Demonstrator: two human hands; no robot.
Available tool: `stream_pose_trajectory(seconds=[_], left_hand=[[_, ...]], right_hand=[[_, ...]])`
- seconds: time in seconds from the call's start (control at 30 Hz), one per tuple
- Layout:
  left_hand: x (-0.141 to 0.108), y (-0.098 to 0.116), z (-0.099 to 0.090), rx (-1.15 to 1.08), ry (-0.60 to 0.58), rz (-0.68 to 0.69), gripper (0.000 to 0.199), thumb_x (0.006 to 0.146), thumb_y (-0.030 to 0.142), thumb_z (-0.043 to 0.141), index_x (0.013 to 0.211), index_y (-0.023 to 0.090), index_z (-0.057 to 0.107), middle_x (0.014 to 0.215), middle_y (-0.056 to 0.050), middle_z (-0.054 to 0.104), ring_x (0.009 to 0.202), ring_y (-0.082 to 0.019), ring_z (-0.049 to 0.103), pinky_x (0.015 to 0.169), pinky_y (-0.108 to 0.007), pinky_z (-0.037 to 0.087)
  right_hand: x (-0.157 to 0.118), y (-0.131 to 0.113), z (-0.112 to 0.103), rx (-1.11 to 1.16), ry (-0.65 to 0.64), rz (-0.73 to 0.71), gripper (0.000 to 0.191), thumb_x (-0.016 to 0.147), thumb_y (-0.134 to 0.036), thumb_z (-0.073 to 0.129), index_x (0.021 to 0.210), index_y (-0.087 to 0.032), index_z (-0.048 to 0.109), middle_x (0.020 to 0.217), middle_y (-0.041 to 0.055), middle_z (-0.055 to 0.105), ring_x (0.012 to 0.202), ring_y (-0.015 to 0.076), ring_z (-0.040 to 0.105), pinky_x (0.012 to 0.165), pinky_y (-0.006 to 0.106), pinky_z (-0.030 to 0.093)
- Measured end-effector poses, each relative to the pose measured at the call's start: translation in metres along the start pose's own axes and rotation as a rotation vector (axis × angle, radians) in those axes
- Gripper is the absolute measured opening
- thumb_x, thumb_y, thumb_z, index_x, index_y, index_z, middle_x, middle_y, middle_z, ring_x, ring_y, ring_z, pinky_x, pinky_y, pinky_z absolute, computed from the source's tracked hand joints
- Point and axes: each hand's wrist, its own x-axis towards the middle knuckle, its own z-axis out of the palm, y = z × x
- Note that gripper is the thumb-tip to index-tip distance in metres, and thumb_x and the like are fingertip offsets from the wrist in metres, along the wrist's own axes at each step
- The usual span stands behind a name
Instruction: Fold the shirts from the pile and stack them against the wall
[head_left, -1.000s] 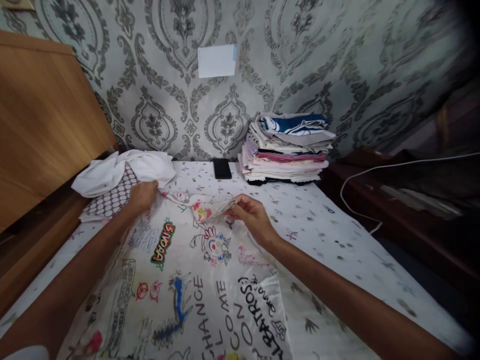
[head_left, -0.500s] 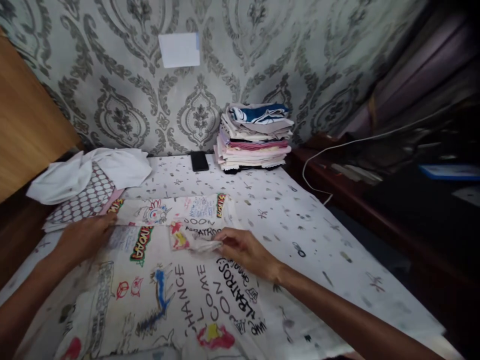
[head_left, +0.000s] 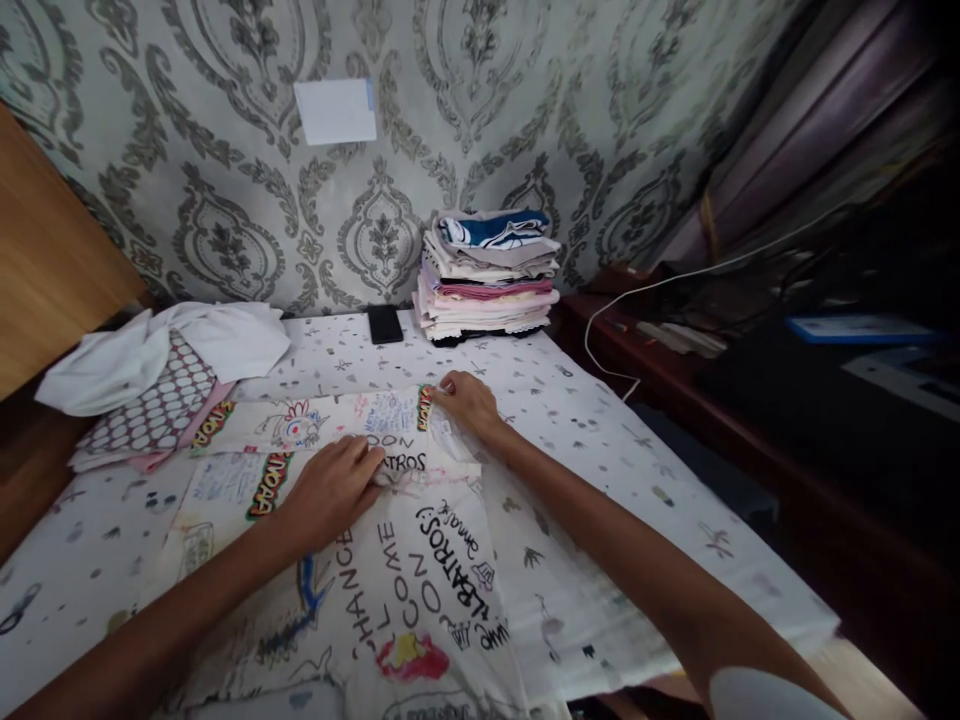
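A white shirt (head_left: 409, 590) lies spread over the patterned bedding, covered with coloured drawings and handwritten words. Its far part is folded over into a strip. My left hand (head_left: 337, 480) is on the middle of the shirt at the fold, back of the hand up, its fingers closed against the cloth. At the far right corner of the folded strip, my right hand (head_left: 469, 405) pinches the shirt's edge between thumb and fingers. My forearms cover parts of the shirt and bedding.
A stack of folded clothes (head_left: 487, 285) stands against the wall, beside a black phone (head_left: 385, 324). Crumpled white cloth (head_left: 232, 345) lies over a dotted cloth (head_left: 161, 395) at the left. A white cable (head_left: 600, 318) runs over the dark red ledge (head_left: 577, 310) on the right.
My left hand has moved right from the shirt's far left edge to its middle. My right hand has left the loose cloth at the middle and moved up to the far right corner.
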Motion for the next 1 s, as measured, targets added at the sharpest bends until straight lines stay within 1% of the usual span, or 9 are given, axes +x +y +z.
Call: stream_pose_trajectory(seconds=[0.1, 0.17, 0.23, 0.3, 0.4, 0.53, 0.7, 0.83, 1.0], left_hand=[[0.006, -0.006, -0.009, -0.147, 0.024, -0.033, 0.008, 0.090, 0.020, 0.048, 0.089, 0.021, 0.056, 0.092, -0.006, 0.061, 0.089, -0.022, 0.058, 0.075, -0.033, 0.047], [0.009, -0.008, -0.020, -0.314, 0.101, -0.119, 0.012, 0.091, 0.021, 0.044, 0.082, 0.021, 0.053, 0.081, -0.002, 0.057, 0.077, -0.018, 0.057, 0.068, -0.030, 0.044], [0.010, -0.009, -0.032, -0.466, 0.204, -0.226, 0.021, 0.094, 0.028, 0.042, 0.073, 0.022, 0.045, 0.067, 0.003, 0.048, 0.063, -0.014, 0.049, 0.060, -0.026, 0.039], [0.009, -0.008, -0.042, -0.557, 0.291, -0.306, 0.032, 0.096, 0.036, 0.041, 0.067, 0.022, 0.036, 0.060, 0.005, 0.035, 0.056, -0.012, 0.041, 0.055, -0.025, 0.034], [0.008, -0.006, -0.049, -0.592, 0.340, -0.331, 0.037, 0.097, 0.041, 0.040, 0.066, 0.023, 0.031, 0.059, 0.005, 0.030, 0.055, -0.012, 0.037, 0.053, -0.025, 0.031], [0.004, -0.001, -0.042, -0.520, 0.327, -0.215, 0.036, 0.098, 0.034, 0.041, 0.066, 0.023, 0.030, 0.060, 0.005, 0.034, 0.055, -0.012, 0.039, 0.054, -0.025, 0.031], [-0.007, -0.001, -0.035, -0.449, 0.276, 0.009, 0.027, 0.099, 0.025, 0.043, 0.072, 0.022, 0.042, 0.073, -0.001, 0.050, 0.066, -0.015, 0.048, 0.061, -0.027, 0.038], [-0.019, -0.011, -0.036, -0.431, 0.216, 0.165, 0.025, 0.098, 0.020, 0.044, 0.073, 0.021, 0.047, 0.076, -0.005, 0.054, 0.076, -0.019, 0.053, 0.071, -0.031, 0.044], [-0.024, -0.017, -0.033, -0.384, 0.117, 0.280, 0.018, 0.096, 0.016, 0.045, 0.083, 0.021, 0.058, 0.084, -0.006, 0.064, 0.089, -0.021, 0.059, 0.091, -0.036, 0.046]], right_hand=[[0.004, -0.001, 0.000, -0.062, -0.034, 0.006, 0.014, 0.085, -0.030, 0.062, 0.094, -0.021, 0.068, 0.100, 0.0074, 0.071, 0.094, 0.0223, 0.062, 0.077, 0.031, 0.044], [0.006, 0.001, 0.000, -0.067, -0.039, 0.014, 0.014, 0.084, -0.025, 0.060, 0.096, -0.022, 0.068, 0.099, 0.0066, 0.072, 0.094, 0.0220, 0.062, 0.076, 0.031, 0.043], [0.009, 0.002, -0.001, -0.073, -0.045, 0.022, 0.016, 0.084, -0.024, 0.059, 0.097, -0.022, 0.069, 0.100, 0.0060, 0.072, 0.094, 0.0221, 0.062, 0.075, 0.030, 0.043], [0.011, 0.003, -0.001, -0.077, -0.048, 0.028, 0.017, 0.085, -0.025, 0.059, 0.098, -0.022, 0.069, 0.101, 0.0063, 0.072, 0.096, 0.0230, 0.062, 0.076, 0.031, 0.044], [0.014, 0.003, -0.001, -0.076, -0.055, 0.021, 0.021, 0.087, -0.028, 0.058, 0.105, -0.023, 0.069, 0.104, 0.0071, 0.071, 0.099, 0.0241, 0.062, 0.079, 0.033, 0.044], [0.013, 0.003, 0.000, -0.065, -0.076, -0.014, 0.032, 0.084, -0.037, 0.064, 0.113, -0.024, 0.068, 0.109, 0.0076, 0.069, 0.099, 0.0249, 0.062, 0.082, 0.034, 0.045], [0.014, 0.004, 0.004, -0.048, -0.045, -0.027, 0.022, 0.087, -0.031, 0.060, 0.104, -0.026, 0.072, 0.114, 0.0073, 0.067, 0.101, 0.0241, 0.062, 0.081, 0.034, 0.045], [0.019, 0.006, 0.008, -0.008, -0.017, -0.027, 0.015, 0.083, -0.023, 0.061, 0.093, -0.024, 0.072, 0.104, 0.0050, 0.070, 0.093, 0.0208, 0.062, 0.074, 0.030, 0.044], [0.024, 0.009, 0.014, 0.036, 0.019, -0.039, 0.011, 0.080, -0.019, 0.060, 0.087, -0.021, 0.068, 0.091, 0.0034, 0.072, 0.082, 0.0178, 0.061, 0.067, 0.028, 0.042]])
